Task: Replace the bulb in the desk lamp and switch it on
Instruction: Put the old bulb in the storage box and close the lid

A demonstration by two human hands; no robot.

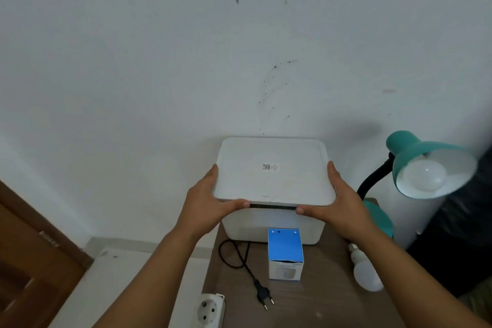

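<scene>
A teal desk lamp stands at the right on a black gooseneck, with a white bulb in its shade. A second white bulb lies loose on the table, partly under my right forearm. The lamp's black plug lies unplugged on the table near a white socket strip. A blue and white bulb box stands in front of a white storage box. My left hand and my right hand grip the two sides of its white lid, whose front edge sits slightly above the box rim.
The brown table is small and stands against a white wall. A wooden door is at the lower left. Dark objects fill the right side behind the lamp.
</scene>
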